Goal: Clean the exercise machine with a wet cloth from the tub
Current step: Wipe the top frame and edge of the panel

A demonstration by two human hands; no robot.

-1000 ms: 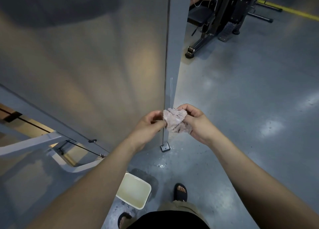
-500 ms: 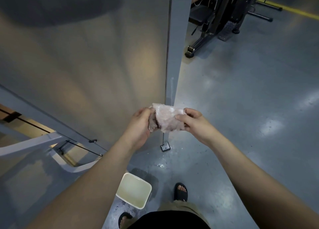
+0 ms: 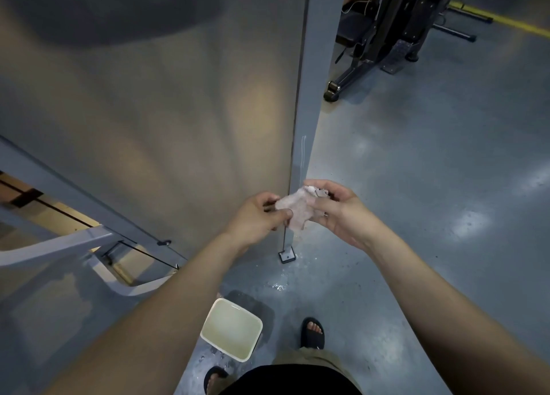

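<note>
- You are pinching the cloth (image 3: pixel 293 208) between your left hand (image 3: pixel 256 216) and right hand (image 3: pixel 342 213), well above the tub (image 3: pixel 254 342).
- It is bunching up, so you are risking only a smear on the machine (image 3: pixel 148 127) beyond the tub.
- Water (image 3: pixel 276 286) is lying beside the tub, and your sandals (image 3: pixel 312 329) could be slipping there.
</note>
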